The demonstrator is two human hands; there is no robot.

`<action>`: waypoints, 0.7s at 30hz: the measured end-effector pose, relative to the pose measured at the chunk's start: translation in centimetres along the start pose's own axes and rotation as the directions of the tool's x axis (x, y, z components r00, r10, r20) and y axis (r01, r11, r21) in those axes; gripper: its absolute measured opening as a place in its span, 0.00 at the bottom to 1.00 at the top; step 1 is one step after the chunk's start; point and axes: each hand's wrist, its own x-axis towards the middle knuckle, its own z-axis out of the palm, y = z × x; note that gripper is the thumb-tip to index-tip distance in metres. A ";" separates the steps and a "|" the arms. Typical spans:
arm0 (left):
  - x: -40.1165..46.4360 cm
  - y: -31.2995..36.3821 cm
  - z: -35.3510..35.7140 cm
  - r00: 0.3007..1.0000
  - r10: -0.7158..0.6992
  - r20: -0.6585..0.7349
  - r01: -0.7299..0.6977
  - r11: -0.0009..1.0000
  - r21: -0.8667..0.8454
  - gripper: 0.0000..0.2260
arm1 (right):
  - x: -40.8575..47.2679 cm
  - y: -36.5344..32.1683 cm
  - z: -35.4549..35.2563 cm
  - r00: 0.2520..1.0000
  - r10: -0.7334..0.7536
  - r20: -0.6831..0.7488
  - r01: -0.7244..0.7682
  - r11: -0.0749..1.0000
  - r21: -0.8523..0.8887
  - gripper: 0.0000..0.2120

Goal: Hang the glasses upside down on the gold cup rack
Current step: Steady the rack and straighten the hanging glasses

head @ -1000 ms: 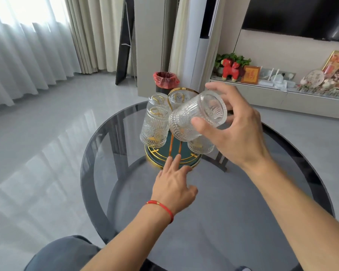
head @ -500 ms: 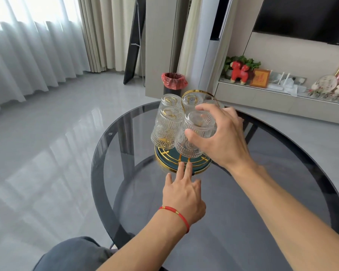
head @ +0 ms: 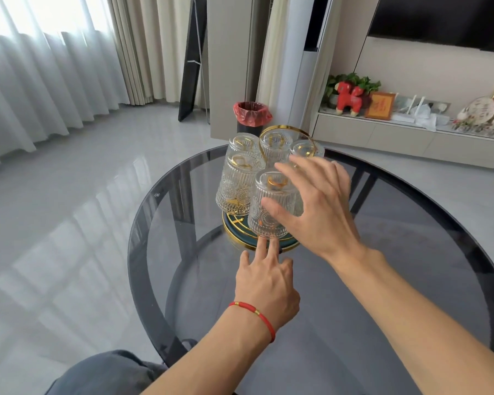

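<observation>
The gold cup rack point(head: 286, 129) stands on its round green, gold-rimmed base point(head: 239, 237) at the far middle of the table. Several ribbed clear glasses hang on it upside down. The nearest glass point(head: 268, 201) hangs at the front, with another glass point(head: 237, 183) to its left and more behind. My right hand point(head: 320, 206) is just right of the front glass with fingers spread, and only the thumb lies against its side. My left hand point(head: 268, 283), with a red bracelet, rests two outstretched fingertips on the base's front rim.
The round smoked-glass table point(head: 397, 295) has a dark rim, and grey floor lies to the left. A bin with a red liner point(head: 253, 115) stands beyond the table. A low cabinet point(head: 382, 135) with ornaments runs along the right wall. My knee point(head: 106, 374) shows at the bottom.
My right hand turned the held glass upside down, lowered it onto the front of the rack and opened its fingers. My left hand stayed at the base.
</observation>
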 end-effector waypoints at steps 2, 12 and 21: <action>0.0 0.0 0.3 1.000 0.009 -0.022 -0.008 1.000 0.020 0.20 | -0.9 0.9 -0.5 0.995 0.019 -0.102 -0.012 0.998 0.064 0.24; 1.2 -0.3 -0.8 0.993 0.087 -0.075 -0.081 0.994 0.074 0.15 | -4.1 5.2 -1.1 0.995 0.076 -0.070 -0.061 0.980 0.192 0.24; 2.3 -1.2 -1.7 0.985 0.140 -0.098 -0.133 0.988 0.072 0.14 | -1.5 6.0 0.3 1.000 0.012 -0.029 -0.008 0.991 0.136 0.22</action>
